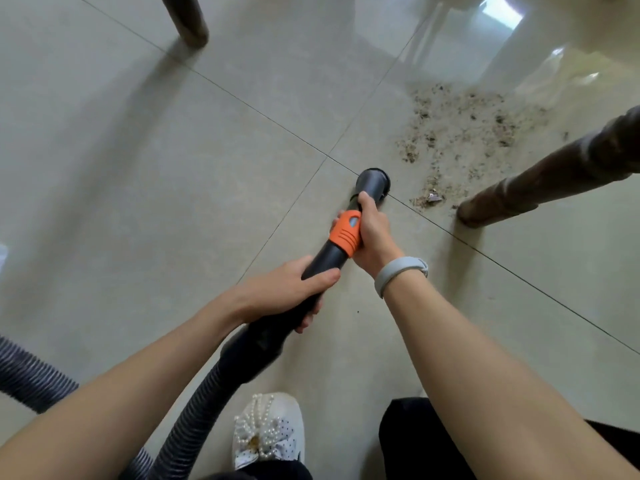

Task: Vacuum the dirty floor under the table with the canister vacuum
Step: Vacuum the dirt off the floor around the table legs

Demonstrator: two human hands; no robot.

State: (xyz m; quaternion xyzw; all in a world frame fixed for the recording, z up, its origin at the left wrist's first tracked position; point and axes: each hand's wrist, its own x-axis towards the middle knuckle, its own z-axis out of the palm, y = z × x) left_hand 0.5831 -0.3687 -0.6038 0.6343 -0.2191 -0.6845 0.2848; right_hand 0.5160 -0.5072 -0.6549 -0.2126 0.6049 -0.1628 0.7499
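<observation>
A black vacuum wand (327, 256) with an orange collar (345, 233) points away from me at the tiled floor (138, 174). Its round nozzle (373, 181) sits low at the tile joint, just left of a patch of brown dirt and crumbs (460, 140). My right hand (372, 233) grips the wand at the orange collar, a grey band on its wrist. My left hand (287, 289) grips the black tube further back. A ribbed grey hose (187, 417) runs from the wand down to the lower left.
Two dark wooden table legs stand on the floor: one at the top left (188, 22), one at the right (540, 181) beside the dirt. My white beaded shoe (268, 431) is at the bottom centre. A second stretch of hose (31, 375) lies at the left edge.
</observation>
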